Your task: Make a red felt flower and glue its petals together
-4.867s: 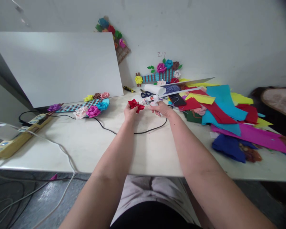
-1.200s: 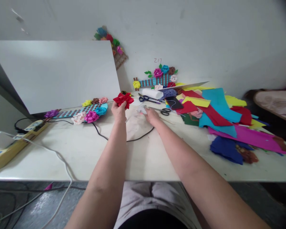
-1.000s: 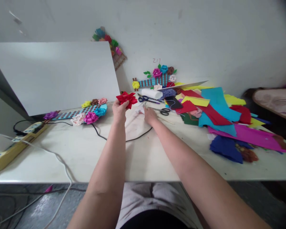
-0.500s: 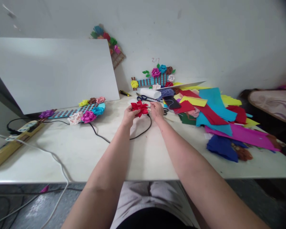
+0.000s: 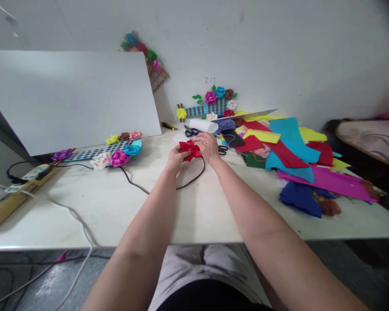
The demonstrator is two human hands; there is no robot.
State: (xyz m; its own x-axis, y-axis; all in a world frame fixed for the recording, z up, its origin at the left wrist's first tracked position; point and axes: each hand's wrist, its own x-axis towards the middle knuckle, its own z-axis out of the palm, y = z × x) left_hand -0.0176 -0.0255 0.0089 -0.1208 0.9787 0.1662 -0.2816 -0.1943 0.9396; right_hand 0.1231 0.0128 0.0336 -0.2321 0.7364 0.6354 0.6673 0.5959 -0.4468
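Observation:
A red paper flower (image 5: 190, 150) is held above the middle of the table. My left hand (image 5: 176, 158) grips it from the left, thumb on its front. My right hand (image 5: 208, 146) has its fingers closed on the petals at the flower's upper right; the fingertips partly hide them. Just behind the hands lie a white roll (image 5: 203, 125) and dark-handled scissors (image 5: 192, 132). A second pair of black scissor handles (image 5: 223, 150) shows to the right of my right hand. A black cable (image 5: 194, 179) curves beneath the flower.
Coloured paper sheets (image 5: 291, 144) are heaped on the right. A flower-trimmed woven piece (image 5: 99, 151) lies at left before a leaning white board (image 5: 74, 99). A yellow cutter (image 5: 169, 126), purple yarn (image 5: 225, 125) and a wooden power strip (image 5: 26, 185) are also on the table (image 5: 207, 216).
My right hand has moved left onto the flower and now touches its petals. The flower looks more bunched and less spread. My left hand has kept its hold.

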